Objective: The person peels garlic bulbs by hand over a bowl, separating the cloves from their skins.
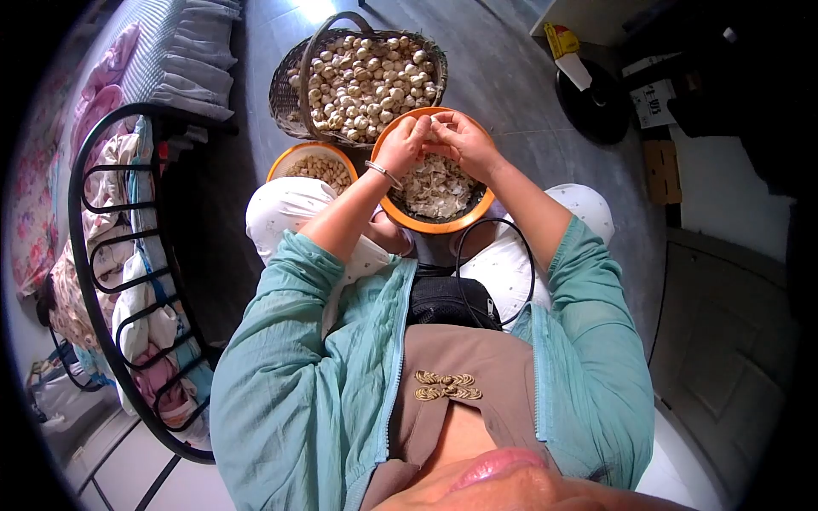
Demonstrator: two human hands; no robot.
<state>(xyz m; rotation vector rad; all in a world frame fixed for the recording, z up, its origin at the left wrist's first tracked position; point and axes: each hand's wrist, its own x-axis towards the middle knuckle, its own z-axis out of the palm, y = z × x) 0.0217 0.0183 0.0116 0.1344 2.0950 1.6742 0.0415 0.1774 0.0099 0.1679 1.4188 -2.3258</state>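
Note:
Over an orange-rimmed bowl [439,227], my left hand [400,151] and my right hand [469,143] meet with fingertips pinched together. Between them is a small pale piece of garlic, mostly covered by the fingers. A bracelet circles my left wrist. Dry, papery garlic skins [434,192] fill the bowl beneath. To its left stands a smaller orange-rimmed bowl [279,160] holding loose garlic cloves [322,170]. Just beyond both bowls, a woven basket [284,100] with an arched handle is heaped with whole garlic bulbs [366,81].
A black metal bed frame [78,196] with clothes and bedding stands at the left. On my lap lies a black pouch [452,302] with a looped cord. A round black base [594,106] and a cardboard box [661,170] are on the right, by a dark door panel [724,315].

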